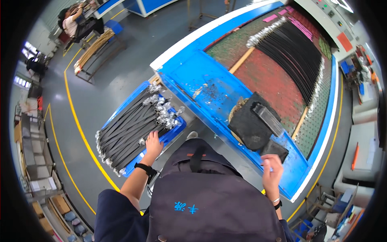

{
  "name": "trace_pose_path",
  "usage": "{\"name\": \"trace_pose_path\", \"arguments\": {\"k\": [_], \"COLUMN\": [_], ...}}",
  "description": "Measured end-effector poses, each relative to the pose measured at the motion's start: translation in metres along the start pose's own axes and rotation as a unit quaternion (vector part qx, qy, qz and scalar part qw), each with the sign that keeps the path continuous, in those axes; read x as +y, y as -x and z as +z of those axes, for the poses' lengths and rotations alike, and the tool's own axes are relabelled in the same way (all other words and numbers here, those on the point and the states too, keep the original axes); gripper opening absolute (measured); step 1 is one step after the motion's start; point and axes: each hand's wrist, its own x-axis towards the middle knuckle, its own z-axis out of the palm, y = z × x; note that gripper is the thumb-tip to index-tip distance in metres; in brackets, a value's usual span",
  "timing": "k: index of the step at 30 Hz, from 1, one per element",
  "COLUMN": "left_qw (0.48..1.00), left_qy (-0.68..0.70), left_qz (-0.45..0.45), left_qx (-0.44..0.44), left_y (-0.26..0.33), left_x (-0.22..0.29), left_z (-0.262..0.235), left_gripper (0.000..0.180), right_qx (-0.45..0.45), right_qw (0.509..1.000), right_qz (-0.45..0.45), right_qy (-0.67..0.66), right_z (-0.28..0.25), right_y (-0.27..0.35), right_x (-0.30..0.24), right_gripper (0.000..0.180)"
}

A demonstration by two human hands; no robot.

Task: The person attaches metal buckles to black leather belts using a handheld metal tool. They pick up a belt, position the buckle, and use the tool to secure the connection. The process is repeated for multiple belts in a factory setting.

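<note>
Overhead view of a workstation built around a long blue metal table (209,86) with a raised rim. At the table's near-left corner stands a shallow blue plastic tray (137,90) filled with a stack of flat black straps with silver metal end fittings (127,129), laid lengthwise. The left hand (153,144), a black band at its wrist, rests palm down on the near end of this stack, fingers spread and flat on the straps; it presses rather than grips.

On the table's near end lies a dark grey square pad (248,125) with a small black rectangular block (268,119) on top of it, and just beside it, nearer the person, a smaller dark pad (275,150). The right hand (272,171) hangs above the table's blue near edge, next to this smaller pad, fingers curled loosely inward; whether it holds anything cannot be told.

Further along the table, a red and green perforated bed (266,76) carries a row of black straps (294,54) laid side by side, their silver ends lined along both edges.

Beyond the table's far-left side, across a grey floor with yellow lines (76,121), another person (72,22) sits at a separate bench.
</note>
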Motion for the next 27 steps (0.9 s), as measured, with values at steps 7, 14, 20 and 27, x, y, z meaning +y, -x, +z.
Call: {"name": "trace_pose_path", "arguments": {"k": [7, 14, 20, 27], "left_qw": [0.960, 0.846, 0.787, 0.839], "left_qy": [0.106, 0.049, 0.054, -0.041], "left_qz": [0.191, 0.306, 0.189, 0.137], "left_qx": [-0.174, -0.434, -0.585, -0.525], "left_y": [-0.013, -0.029, 0.000, 0.058], "left_x": [0.015, -0.063, -0.115, -0.093], "left_z": [0.043, 0.156, 0.229, 0.282], "left_gripper": [0.043, 0.026, 0.036, 0.040], "right_qx": [-0.089, 0.021, 0.031, -0.034], "right_qw": [0.995, 0.974, 0.947, 0.955], "right_qz": [0.039, 0.157, 0.208, 0.176], "right_qy": [0.031, 0.164, 0.243, 0.237], "right_z": [0.023, 0.005, -0.014, -0.039], "right_y": [0.025, 0.042, 0.077, 0.090], "right_x": [0.025, 0.035, 0.060, 0.112], "right_gripper": [0.007, 0.013, 0.021, 0.024]}}
